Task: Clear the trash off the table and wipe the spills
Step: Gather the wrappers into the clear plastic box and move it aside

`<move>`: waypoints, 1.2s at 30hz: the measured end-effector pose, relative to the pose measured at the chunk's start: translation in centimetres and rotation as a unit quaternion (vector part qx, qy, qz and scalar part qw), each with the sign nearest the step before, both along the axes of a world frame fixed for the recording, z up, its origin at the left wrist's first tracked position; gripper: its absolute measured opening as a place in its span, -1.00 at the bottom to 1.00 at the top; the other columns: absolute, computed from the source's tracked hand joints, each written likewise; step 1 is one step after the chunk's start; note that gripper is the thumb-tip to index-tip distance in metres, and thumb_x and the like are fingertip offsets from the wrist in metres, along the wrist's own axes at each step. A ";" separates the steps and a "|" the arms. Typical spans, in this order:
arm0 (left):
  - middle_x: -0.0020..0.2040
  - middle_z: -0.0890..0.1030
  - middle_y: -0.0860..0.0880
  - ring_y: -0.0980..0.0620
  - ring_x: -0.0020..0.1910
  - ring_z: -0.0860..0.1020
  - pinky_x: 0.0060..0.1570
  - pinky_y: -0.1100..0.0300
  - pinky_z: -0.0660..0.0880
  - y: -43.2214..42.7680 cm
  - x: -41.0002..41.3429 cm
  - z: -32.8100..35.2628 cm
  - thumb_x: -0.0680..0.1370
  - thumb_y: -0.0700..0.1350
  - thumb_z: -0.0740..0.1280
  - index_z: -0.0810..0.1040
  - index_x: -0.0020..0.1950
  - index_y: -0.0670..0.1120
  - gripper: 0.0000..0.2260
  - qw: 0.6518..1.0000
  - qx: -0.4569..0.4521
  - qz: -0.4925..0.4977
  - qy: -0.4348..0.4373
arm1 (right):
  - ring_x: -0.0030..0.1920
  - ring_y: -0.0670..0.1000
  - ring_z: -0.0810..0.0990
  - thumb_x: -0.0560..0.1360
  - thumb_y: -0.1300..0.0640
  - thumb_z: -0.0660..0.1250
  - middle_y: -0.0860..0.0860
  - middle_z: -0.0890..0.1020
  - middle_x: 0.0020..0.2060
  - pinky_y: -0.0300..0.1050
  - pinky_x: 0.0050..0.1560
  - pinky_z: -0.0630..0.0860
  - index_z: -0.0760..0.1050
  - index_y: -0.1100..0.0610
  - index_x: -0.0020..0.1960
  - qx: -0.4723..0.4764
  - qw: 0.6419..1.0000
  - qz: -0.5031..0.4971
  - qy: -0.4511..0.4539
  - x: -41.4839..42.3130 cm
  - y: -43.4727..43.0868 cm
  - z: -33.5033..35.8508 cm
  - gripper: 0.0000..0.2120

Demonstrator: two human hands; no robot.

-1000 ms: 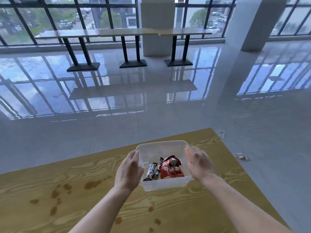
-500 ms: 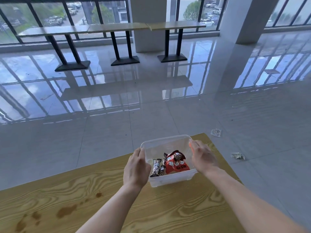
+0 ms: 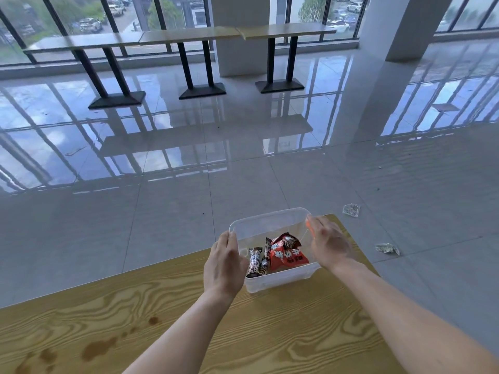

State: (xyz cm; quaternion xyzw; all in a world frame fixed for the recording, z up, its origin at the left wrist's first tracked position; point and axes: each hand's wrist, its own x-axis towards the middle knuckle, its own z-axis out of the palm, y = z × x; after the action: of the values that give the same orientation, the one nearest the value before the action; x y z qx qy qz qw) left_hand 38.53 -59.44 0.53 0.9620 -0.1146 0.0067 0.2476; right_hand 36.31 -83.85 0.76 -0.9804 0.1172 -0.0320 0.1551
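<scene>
Nearest: wooden table (image 3: 270, 346), yellow grain top, brown spills (image 3: 98, 349) at near-left w/ smaller drops beside them.
L hand (image 3: 225, 263): flat vs left wall of clear plastic bin (image 3: 270, 220), thumb over rim, fingers pressed on it.
R hand (image 3: 330, 244): on bin's right wall, fingers spread along rim, palm in contact; both hands clamp bin between them.
Bin: sits near table's far-right corner; can't tell if base rests on top or is just off it. Contents: red snack bag (image 3: 287, 256) at centre-right, crumpled; dark candy wrapper (image 3: 253, 261) to its left, leaning on a 2nd dark wrapper.
Floor, right of table: crumpled clear wrapper (image 3: 387, 248) near table edge; another clear wrapper (image 3: 351, 210) farther out.
Beyond: glossy grey tile floor (image 3: 162, 206).
Far: row of high tables (image 3: 189, 37) on black pedestal bases along windows; white pillar (image 3: 399, 28) at right.
</scene>
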 end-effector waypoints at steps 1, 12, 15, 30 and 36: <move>0.12 0.50 -0.03 -0.05 0.08 0.49 -0.07 0.18 0.46 0.0 0.1 -0.1 0.45 -0.22 0.31 0.40 0.30 -0.15 -0.58 1.000 -0.001 -0.001 -0.001 | 0.24 0.13 0.51 0.57 0.27 0.18 0.09 0.53 0.29 0.01 0.13 0.53 0.34 0.15 0.45 -0.001 1.000 0.000 0.000 0.1 0.0 0.0 -0.56; 0.37 0.38 -0.06 -0.04 0.30 0.40 0.07 0.10 0.48 1.1 -0.3 0.3 0.55 0.04 0.24 0.19 0.48 -0.03 -0.47 1.000 -0.008 -0.010 -0.010 | 0.28 0.18 0.41 0.52 0.24 0.22 0.14 0.46 0.29 0.06 0.20 0.46 0.37 0.14 0.35 0.006 1.000 -0.005 0.021 0.2 0.1 1.0 -0.61; 0.49 0.26 -0.14 -0.09 0.46 0.25 0.27 0.03 0.40 1.6 -0.6 0.8 0.56 0.08 0.22 0.12 0.52 -0.03 -0.42 1.000 0.017 -0.011 -0.009 | 0.32 0.18 0.38 0.53 0.21 0.23 0.14 0.43 0.33 0.08 0.25 0.46 0.34 0.15 0.40 -0.004 1.000 -0.007 0.021 -0.2 0.9 1.6 -0.56; 0.54 0.19 -0.20 -0.17 0.53 0.12 0.43 -0.10 0.19 10.5 -6.0 4.0 0.53 0.13 0.21 0.17 0.52 -0.07 -0.39 0.989 0.121 -0.014 -0.086 | 0.36 0.14 0.33 0.56 -0.02 0.29 0.04 0.37 0.40 0.08 0.31 0.41 0.25 0.04 0.50 -0.019 0.996 0.087 0.001 -4.2 10.5 5.4 -0.45; 0.56 0.14 -0.18 -0.14 0.55 0.05 0.47 -0.11 0.13 16.7 -9.6 4.7 0.54 0.15 0.18 0.14 0.53 -0.06 -0.38 0.986 0.147 0.027 -0.079 | 0.31 0.14 0.39 0.55 -0.02 0.31 0.02 0.40 0.37 0.05 0.26 0.44 0.26 0.01 0.47 -0.022 0.987 0.157 -0.025 -5.7 17.6 6.4 -0.47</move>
State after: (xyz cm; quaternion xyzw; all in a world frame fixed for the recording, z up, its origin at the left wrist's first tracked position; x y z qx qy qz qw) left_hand 28.89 -42.69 5.18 0.9871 -0.1080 0.0726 0.0930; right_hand 30.63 -66.21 7.19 -0.9887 -0.0433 -0.0338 0.1395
